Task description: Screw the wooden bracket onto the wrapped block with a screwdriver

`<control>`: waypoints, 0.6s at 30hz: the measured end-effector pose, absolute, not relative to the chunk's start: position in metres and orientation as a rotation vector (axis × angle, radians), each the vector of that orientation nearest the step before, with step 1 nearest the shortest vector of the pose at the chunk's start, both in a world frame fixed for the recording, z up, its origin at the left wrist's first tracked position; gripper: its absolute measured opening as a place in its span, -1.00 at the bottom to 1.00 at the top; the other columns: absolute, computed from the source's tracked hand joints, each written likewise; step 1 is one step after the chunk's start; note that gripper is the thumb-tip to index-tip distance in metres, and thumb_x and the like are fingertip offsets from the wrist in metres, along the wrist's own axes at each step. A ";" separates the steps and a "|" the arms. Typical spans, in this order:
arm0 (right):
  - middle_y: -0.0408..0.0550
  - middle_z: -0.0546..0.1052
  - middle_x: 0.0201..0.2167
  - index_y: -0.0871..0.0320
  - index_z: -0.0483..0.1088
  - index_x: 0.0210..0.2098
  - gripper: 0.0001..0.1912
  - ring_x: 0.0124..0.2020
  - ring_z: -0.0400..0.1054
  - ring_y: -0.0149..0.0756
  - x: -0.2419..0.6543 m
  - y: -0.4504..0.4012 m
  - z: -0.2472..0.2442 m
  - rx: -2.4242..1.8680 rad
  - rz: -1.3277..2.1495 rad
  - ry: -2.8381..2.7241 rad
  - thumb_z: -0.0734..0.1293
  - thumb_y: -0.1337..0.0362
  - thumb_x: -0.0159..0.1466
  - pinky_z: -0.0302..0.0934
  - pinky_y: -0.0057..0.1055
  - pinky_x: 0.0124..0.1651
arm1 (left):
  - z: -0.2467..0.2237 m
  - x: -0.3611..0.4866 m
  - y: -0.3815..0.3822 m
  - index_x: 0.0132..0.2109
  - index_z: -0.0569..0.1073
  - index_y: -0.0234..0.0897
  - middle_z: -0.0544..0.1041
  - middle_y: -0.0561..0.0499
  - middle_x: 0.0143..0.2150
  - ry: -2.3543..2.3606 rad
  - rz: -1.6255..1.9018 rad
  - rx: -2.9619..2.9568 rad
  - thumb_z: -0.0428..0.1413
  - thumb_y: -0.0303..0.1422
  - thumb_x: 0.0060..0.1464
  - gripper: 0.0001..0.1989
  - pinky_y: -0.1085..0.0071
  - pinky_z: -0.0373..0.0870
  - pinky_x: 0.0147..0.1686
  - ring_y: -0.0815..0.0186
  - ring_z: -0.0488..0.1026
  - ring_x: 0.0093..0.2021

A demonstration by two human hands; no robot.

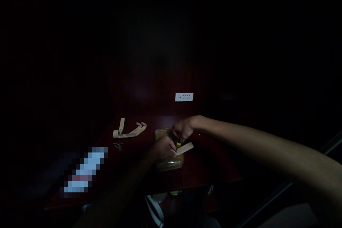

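Note:
A light wooden piece [186, 148] lies over a brown package wrapped in clear film [171, 164]. My left hand [164, 147] is closed on the near end of this piece, with the thumb and fingertips close to a small metal part. My right hand [183, 130] comes in from the right, above and beside my left hand, its fingers wrapped round a screwdriver with a yellow and dark handle [179, 144]. The tool points down at the wooden piece beside my left fingertips; its tip is too small to make out clearly.
On the dark red table [213, 171], a wooden piece with curved hooks [130, 134] lies at the left, with several screws [118, 146] below it. A pixelated bright patch covers the front left. A white socket plate [184, 97] is behind. Objects sit under the table edge.

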State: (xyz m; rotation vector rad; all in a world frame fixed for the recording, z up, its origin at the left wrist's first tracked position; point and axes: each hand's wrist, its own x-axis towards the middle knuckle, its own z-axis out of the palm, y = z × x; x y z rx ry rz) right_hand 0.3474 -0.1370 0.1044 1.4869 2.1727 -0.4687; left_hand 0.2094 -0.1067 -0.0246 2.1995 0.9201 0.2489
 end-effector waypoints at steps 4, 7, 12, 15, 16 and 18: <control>-0.09 0.48 -0.35 0.18 0.46 -0.15 -0.72 -0.36 0.31 -0.34 0.347 -0.148 0.101 1.426 -0.314 2.311 0.34 0.33 0.13 0.12 -0.44 -0.35 | -0.026 0.210 -0.106 -0.35 0.57 -0.31 0.54 0.01 -0.43 0.912 0.260 2.193 0.28 -0.37 -0.32 -0.74 0.49 0.30 -0.47 0.29 0.47 -0.38; -0.07 0.48 -0.34 0.20 0.45 -0.13 -0.72 -0.36 0.31 -0.34 0.348 -0.149 0.097 1.433 -0.327 2.340 0.31 0.33 0.15 0.13 -0.44 -0.35 | -0.028 0.210 -0.105 -0.35 0.56 -0.32 0.55 0.01 -0.41 0.896 0.272 2.177 0.27 -0.39 -0.32 -0.74 0.50 0.33 -0.44 0.29 0.48 -0.35; -0.07 0.48 -0.35 0.21 0.46 -0.14 -0.72 -0.39 0.30 -0.36 0.347 -0.139 0.095 1.446 -0.353 2.314 0.33 0.26 0.16 0.12 -0.47 -0.40 | -0.031 0.211 -0.104 -0.33 0.54 -0.36 0.56 -0.01 -0.38 0.901 0.284 2.170 0.28 -0.40 -0.33 -0.72 0.49 0.35 -0.43 0.30 0.48 -0.34; -0.05 0.50 -0.35 0.22 0.47 -0.16 -0.72 -0.41 0.30 -0.36 0.341 -0.135 0.096 1.431 -0.326 2.280 0.34 0.25 0.15 0.10 -0.48 -0.43 | -0.034 0.211 -0.101 -0.33 0.53 -0.36 0.56 -0.02 -0.37 0.885 0.277 2.171 0.29 -0.40 -0.32 -0.72 0.48 0.36 -0.41 0.31 0.48 -0.34; -0.04 0.50 -0.34 0.23 0.48 -0.16 -0.71 -0.41 0.31 -0.35 0.339 -0.134 0.096 1.425 -0.313 2.269 0.34 0.25 0.14 0.09 -0.48 -0.43 | -0.034 0.211 -0.100 -0.34 0.53 -0.36 0.56 -0.02 -0.37 0.878 0.272 2.169 0.29 -0.40 -0.32 -0.72 0.48 0.37 -0.40 0.31 0.48 -0.34; -0.02 0.51 -0.34 0.25 0.49 -0.16 -0.70 -0.40 0.32 -0.34 0.337 -0.134 0.097 1.413 -0.279 2.257 0.33 0.24 0.15 0.10 -0.46 -0.42 | -0.036 0.211 -0.100 -0.35 0.52 -0.34 0.56 -0.02 -0.36 0.868 0.264 2.167 0.28 -0.40 -0.31 -0.75 0.48 0.39 -0.39 0.31 0.49 -0.34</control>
